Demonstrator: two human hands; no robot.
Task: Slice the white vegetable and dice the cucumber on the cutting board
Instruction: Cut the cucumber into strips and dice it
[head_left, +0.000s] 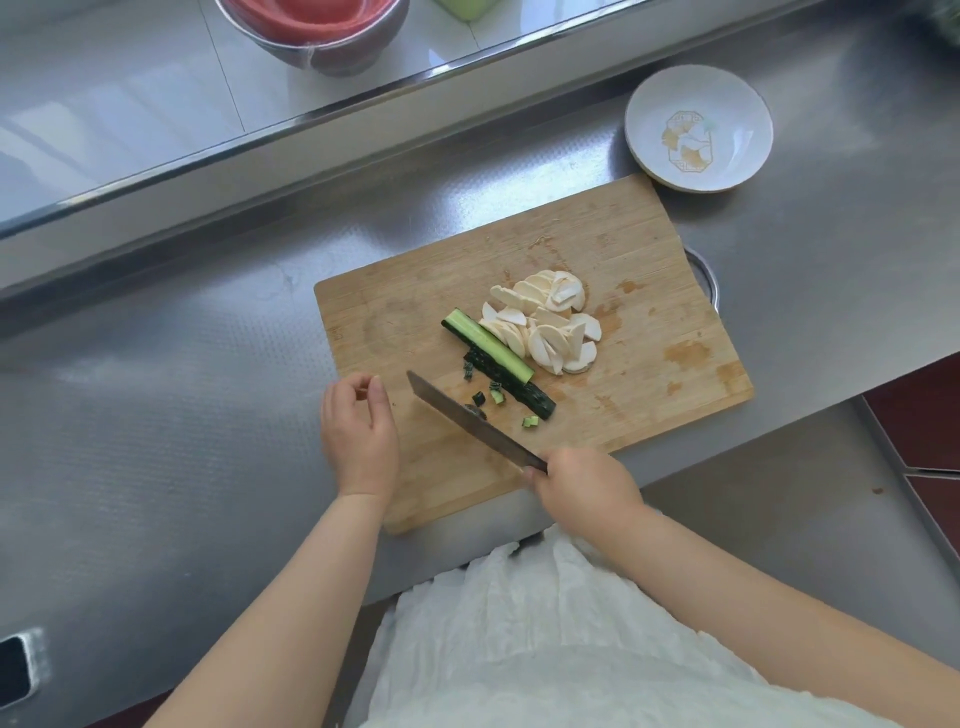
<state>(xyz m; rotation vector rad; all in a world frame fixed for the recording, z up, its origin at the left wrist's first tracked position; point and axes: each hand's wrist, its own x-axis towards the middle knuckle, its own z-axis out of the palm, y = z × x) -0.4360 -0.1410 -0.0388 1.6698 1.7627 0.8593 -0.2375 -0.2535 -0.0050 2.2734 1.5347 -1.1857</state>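
— White vegetable (545, 322)? 
— Sliced already, heaped mid cutting board (649, 270). 
— Cucumber strips (498, 364)? 
— Just beside that heap, barely diced; few bits (530, 422) cut. 
— Hands? 
— Right hand (582, 488) gripping knife (467, 415); left hand (358, 431) loosely curled, empty, at board's near-left edge.

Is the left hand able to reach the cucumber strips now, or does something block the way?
Probably yes. The left hand is free at the board's left edge, but the knife, which the right hand holds, lies slanted between it and the cucumber strips.
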